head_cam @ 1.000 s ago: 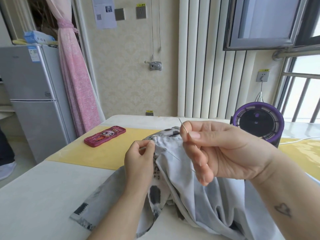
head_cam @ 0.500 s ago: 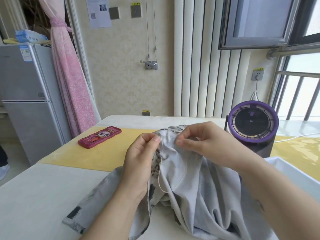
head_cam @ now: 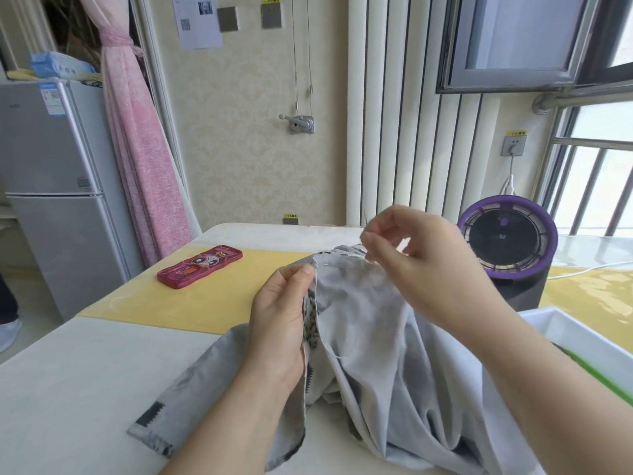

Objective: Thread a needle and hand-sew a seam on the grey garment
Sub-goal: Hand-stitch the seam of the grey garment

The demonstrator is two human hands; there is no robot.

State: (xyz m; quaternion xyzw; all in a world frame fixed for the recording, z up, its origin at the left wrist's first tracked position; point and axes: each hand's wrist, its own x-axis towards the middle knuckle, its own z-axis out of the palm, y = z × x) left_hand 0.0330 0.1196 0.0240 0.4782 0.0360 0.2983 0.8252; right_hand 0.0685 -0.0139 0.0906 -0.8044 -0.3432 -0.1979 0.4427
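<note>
Your left hand (head_cam: 279, 313) grip pinches grey garment (head_cam: 370, 337) edge, for taut seam; your right hand (head_cam: 431, 269) grip pinches needle (head_cam: 366, 219), likely pulling stitch.

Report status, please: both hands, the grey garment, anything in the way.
Left hand pinches grey garment at its top edge. Right hand pinches needle, just above that edge. Pink case lies apart, left of the work.

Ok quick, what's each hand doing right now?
Left hand: pinching the top edge of the soft grey fabric garment.
Right hand: pinching a thin silver metal needle above that edge.
</note>
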